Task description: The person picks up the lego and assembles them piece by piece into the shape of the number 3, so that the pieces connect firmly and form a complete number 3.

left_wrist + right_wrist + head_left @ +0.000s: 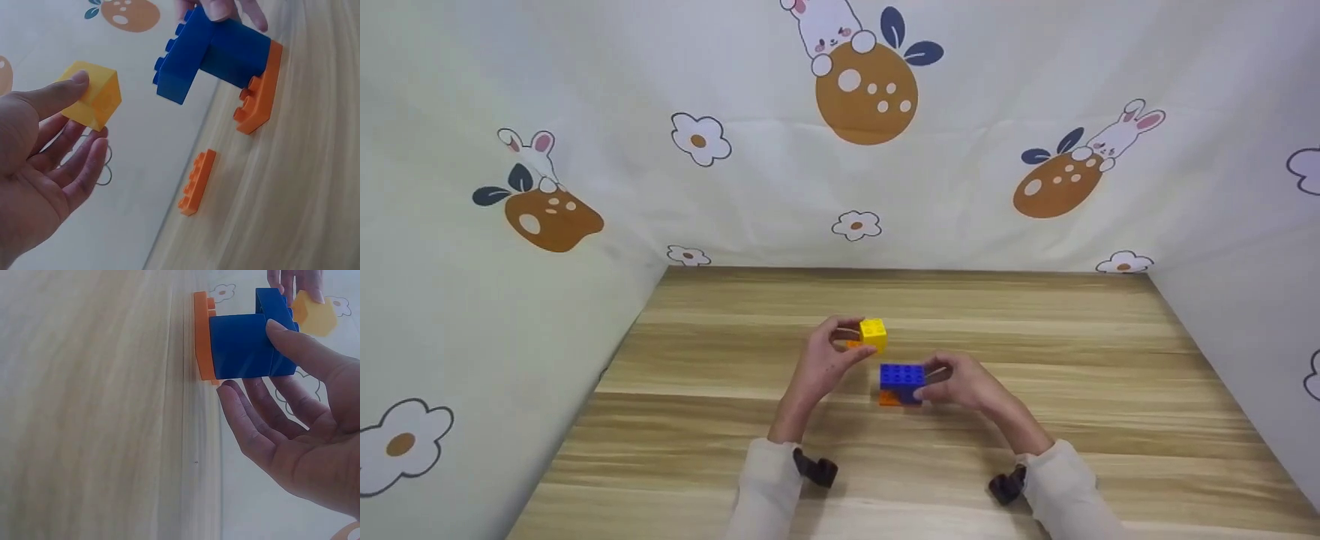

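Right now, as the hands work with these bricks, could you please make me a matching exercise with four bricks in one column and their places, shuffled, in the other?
Bricks
1. Yellow block
2. Loose orange brick
3. Upper blue brick
4. Orange base

Places
A. At the bottom of the stack
B. Held in the left hand
C. Lying on the table, apart from the stack
D. At the top of the stack

Right pairs: 1-B, 2-C, 3-D, 4-A
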